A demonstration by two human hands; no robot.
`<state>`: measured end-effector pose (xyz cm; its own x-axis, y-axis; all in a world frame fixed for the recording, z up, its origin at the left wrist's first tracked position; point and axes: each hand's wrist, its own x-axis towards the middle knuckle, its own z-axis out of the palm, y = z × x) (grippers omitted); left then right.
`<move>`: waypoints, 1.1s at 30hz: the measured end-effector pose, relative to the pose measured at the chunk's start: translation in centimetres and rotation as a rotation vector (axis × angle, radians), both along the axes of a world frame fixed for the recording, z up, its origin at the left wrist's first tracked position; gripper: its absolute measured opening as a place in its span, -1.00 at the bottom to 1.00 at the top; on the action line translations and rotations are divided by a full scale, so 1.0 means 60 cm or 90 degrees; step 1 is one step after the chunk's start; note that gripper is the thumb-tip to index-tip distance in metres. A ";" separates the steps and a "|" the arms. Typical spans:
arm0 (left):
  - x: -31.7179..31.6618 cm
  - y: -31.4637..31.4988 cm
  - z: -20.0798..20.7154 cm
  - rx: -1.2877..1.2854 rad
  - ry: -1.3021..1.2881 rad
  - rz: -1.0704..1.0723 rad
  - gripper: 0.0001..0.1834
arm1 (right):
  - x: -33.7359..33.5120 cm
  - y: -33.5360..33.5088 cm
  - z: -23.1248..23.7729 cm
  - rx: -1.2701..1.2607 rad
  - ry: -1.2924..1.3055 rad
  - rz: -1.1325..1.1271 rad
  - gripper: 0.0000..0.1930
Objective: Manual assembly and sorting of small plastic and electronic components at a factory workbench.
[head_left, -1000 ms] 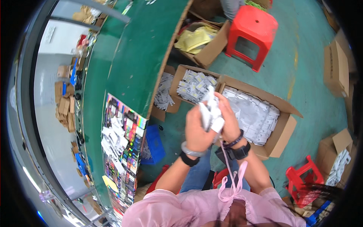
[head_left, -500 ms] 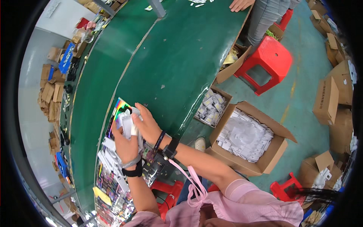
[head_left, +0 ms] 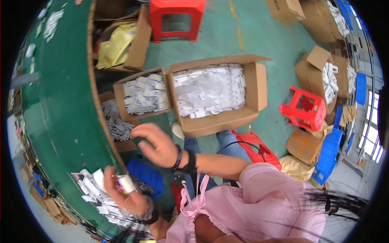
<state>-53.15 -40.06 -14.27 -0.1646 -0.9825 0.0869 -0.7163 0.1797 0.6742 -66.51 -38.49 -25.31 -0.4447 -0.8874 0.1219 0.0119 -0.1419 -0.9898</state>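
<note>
My left hand (head_left: 125, 198) hovers over a pile of white plastic pieces (head_left: 91, 186) at the table's edge. Its fingers and thumb stand apart, with no held piece visible between them. What seems to be a white cover (head_left: 127, 183) sits on the thumb tip. A strip of rainbow-coloured sheet shows behind that hand. My right hand (head_left: 156, 145) is off the table's edge, blurred, fingers spread and curved, holding nothing. It is nearest a carton of grey-white pieces (head_left: 115, 119) and a blue bin (head_left: 146, 176).
The green table (head_left: 60, 117) runs along the left. Beyond my hands stand a carton of small white pieces (head_left: 146, 94) and a larger carton of white parts under clear plastic (head_left: 261, 87). Red stools (head_left: 178, 18), more cartons and blue crates (head_left: 328, 156) stand around the floor.
The view has swung right toward the floor cartons. My hands have come apart and let go of the white piece they held together. The right hand has moved off the table.
</note>
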 end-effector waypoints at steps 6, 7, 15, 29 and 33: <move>-0.207 0.117 -0.310 0.532 0.155 -0.249 -0.63 | -0.175 0.331 -0.367 0.507 0.021 -0.136 -0.77; -0.211 0.141 -0.398 0.611 0.108 -0.257 -0.62 | -0.192 0.378 -0.427 0.602 0.053 -0.111 -0.78; -0.282 0.259 -0.897 0.560 -0.547 -0.366 -0.30 | -0.328 0.545 -0.745 0.843 0.185 0.087 -0.66; -0.233 0.256 -1.204 0.463 -0.430 -0.516 -0.44 | -0.350 0.535 -0.832 0.825 -0.116 0.173 -0.13; -0.187 0.242 -1.175 0.482 -0.497 -0.575 -0.46 | -0.345 0.496 -0.820 0.902 -0.088 0.240 -0.04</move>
<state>-64.36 -25.52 -84.79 -0.5127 -0.2818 -0.8110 -0.7797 0.5482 0.3024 -87.19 -8.74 -74.51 -0.1002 -0.2901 -0.9517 -0.0688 0.9563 -0.2843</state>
